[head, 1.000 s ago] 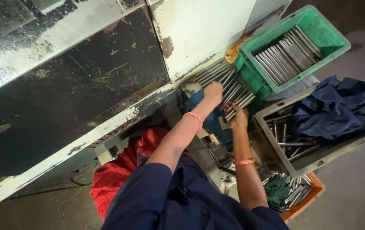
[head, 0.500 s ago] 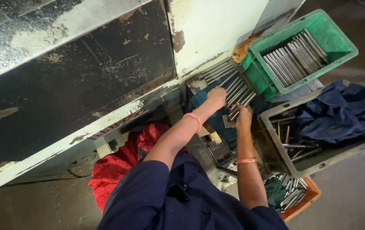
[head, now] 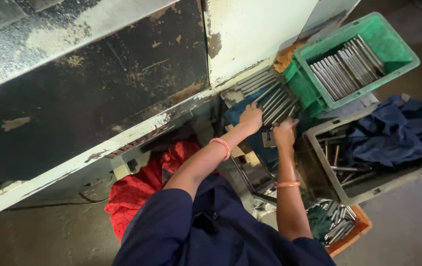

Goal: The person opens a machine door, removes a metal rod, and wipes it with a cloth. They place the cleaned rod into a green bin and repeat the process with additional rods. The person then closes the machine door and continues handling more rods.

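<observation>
Both arms stretched toward frame centre-right. Left hand (head: 251,118) and right hand (head: 284,134) side by side, fingers curled onto loose metal rods (head: 275,101), grip unclear. Green crate (head: 393,47) upper right.

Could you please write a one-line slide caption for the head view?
Both hands, left and right, rest on metal rods beside a green crate.

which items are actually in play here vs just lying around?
In play:
- left hand and right hand, both on the loose row of grey metal rods
- blue cloth under the rods

Lying about:
- green plastic crate of rods
- grey plastic crate with dark blue cloth
- orange plastic crate
- red cloth
</observation>
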A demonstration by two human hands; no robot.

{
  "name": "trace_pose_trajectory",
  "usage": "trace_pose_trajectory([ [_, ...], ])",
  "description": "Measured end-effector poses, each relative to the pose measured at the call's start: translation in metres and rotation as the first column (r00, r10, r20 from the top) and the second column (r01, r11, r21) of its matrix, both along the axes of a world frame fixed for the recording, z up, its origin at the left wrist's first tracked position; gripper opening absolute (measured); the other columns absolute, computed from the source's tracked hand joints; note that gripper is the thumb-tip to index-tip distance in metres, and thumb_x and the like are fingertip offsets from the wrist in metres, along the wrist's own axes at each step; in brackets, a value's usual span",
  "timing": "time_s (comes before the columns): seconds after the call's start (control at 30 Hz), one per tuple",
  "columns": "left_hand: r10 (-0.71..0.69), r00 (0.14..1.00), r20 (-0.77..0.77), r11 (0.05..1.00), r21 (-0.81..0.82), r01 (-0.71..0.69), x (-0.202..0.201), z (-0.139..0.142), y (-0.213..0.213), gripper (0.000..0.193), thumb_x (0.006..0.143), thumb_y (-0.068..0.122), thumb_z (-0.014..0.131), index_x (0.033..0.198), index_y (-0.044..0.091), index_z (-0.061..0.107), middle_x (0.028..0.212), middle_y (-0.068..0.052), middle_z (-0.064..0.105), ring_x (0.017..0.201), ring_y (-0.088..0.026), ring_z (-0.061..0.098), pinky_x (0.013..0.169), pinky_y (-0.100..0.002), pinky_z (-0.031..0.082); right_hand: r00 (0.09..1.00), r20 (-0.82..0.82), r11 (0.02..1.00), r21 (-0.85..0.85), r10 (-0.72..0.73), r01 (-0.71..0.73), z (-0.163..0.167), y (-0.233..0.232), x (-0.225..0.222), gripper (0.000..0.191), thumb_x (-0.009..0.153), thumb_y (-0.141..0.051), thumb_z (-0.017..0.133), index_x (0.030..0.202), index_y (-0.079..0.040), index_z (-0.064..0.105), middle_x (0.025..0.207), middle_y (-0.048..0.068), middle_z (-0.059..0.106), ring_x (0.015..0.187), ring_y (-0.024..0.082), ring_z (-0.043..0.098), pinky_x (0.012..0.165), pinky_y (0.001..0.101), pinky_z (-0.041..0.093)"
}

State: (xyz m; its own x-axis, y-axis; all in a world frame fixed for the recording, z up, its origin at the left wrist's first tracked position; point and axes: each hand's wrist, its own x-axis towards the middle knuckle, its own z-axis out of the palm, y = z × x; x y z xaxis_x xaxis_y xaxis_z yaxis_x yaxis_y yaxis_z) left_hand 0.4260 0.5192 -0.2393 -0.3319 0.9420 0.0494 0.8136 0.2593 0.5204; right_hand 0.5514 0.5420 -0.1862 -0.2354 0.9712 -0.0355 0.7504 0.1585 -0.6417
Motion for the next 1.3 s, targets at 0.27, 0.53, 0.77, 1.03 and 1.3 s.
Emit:
trace_pose_trajectory([
  [0.27,-0.031,0.998,-0.046,0.998,-0.064,0.028,-0.004,-0.008,-0.001,0.041,0.091,0.01,0.057,0.131,0.002,0.061,0.14,-0.025,0.05,0.118,-0.043,0.056,0.093,-0.05,0.053,0.995,0.089,0.985,0.157,0.054,-0.068,0.001,-0.001,-0.007,0.068,0.083,-0.018,0.08,0.141,0.001,0.051,0.139,0.031,0.045,0.114,0.052,0.058,0.094,0.0551,0.05],
  [0.53,0.178,0.983,0.03,0.947,0.265,-0.18,-0.039,0.011,0.008,0.032,0.091,0.013,0.057,0.12,0.006,0.067,0.12,-0.018,0.062,0.108,-0.039,0.063,0.087,-0.049,0.054,0.959,-0.271,0.993,0.101,0.078,-0.052,-0.005,0.002,-0.005,0.056,0.075,-0.002,0.081,0.128,-0.003,0.062,0.13,0.022,0.052,0.112,0.041,0.06,0.084,0.0418,0.061],
  [0.77,0.299,0.907,-0.296,0.947,0.206,-0.245,-0.053,0.013,0.03,0.02,0.095,0.015,0.062,0.112,0.006,0.069,0.108,-0.013,0.066,0.098,-0.032,0.067,0.082,-0.049,0.054,0.94,-0.273,0.925,0.368,0.204,-0.094,0.018,0.009,-0.023,0.03,0.08,-0.001,0.078,0.109,-0.004,0.072,0.107,0.017,0.067,0.096,0.037,0.067,0.082,0.0442,0.054],
  [1.03,0.193,0.902,-0.386,0.981,0.076,-0.178,-0.065,0.02,0.046,0.014,0.083,0.007,0.064,0.091,0.006,0.076,0.108,-0.014,0.068,0.105,-0.031,0.068,0.086,-0.04,0.057,0.936,-0.143,0.911,0.316,0.32,-0.264,0.03,0.025,-0.066,0.016,0.087,-0.004,0.072,0.102,-0.008,0.077,0.102,0.016,0.07,0.1,0.037,0.067,0.09,0.0454,0.053],
  [1.3,0.117,0.942,-0.314,0.985,-0.083,-0.15,-0.068,0.03,0.05,0.031,0.074,0.015,0.075,0.103,0.004,0.073,0.115,-0.016,0.066,0.11,-0.033,0.066,0.09,-0.042,0.056,0.976,0.044,0.921,0.326,0.212,-0.214,0.037,0.018,-0.083,0.022,0.084,-0.014,0.07,0.104,-0.013,0.077,0.104,0.016,0.07,0.105,0.04,0.062,0.093,0.0503,0.049],
])
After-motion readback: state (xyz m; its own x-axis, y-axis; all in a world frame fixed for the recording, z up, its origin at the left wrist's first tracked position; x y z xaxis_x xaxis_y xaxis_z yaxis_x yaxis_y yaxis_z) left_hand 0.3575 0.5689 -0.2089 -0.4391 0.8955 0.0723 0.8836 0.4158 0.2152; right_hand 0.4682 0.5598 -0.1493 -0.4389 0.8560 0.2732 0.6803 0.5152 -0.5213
